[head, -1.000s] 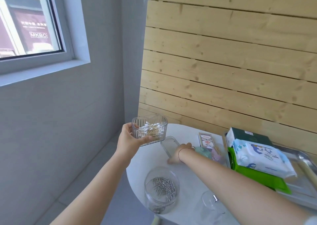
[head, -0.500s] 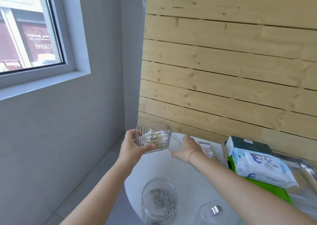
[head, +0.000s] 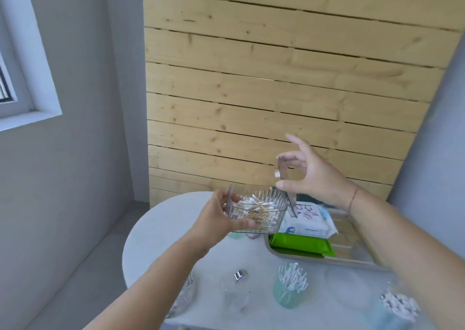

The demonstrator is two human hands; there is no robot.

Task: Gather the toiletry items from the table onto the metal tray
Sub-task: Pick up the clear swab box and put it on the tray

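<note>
near edge, table (head: 156, 231): white, round; blurred clear jar at the left rim (head: 185, 294), contents not readable
clear cup (head: 235, 298): near centre of the table, small shiny metal piece (head: 240, 275) just behind it
green cup (head: 289, 288): upright, full of white-tipped cotton swabs
blue cup (head: 397, 309): far right near edge, also holds swabs, heavily blurred
metal tray (head: 352, 256): right side of the table, partly under the right forearm
green pack (head: 299, 245): flat on the tray's left end
wipes pack (head: 309, 222): white, lies on top of the green pack, in the tray
left hand (head: 216, 221): closed on a clear ribbed box (head: 256, 210), thumb on the near wall, fingers behind the far side
box position: held in the air above the table, just left of the tray, not on it; top uncovered, cotton swabs (head: 256, 207) lie inside
right hand (head: 312, 176): raised above and right of the box, pinching a clear lid (head: 285, 178) between thumb and 2 fingers, other fingers spread
lid: tilted near vertical, lower edge by the box's right rim; contact cannot tell
far: wood plank wall (head: 276, 78), grey wall and window corner (head: 22, 78) at left
</note>
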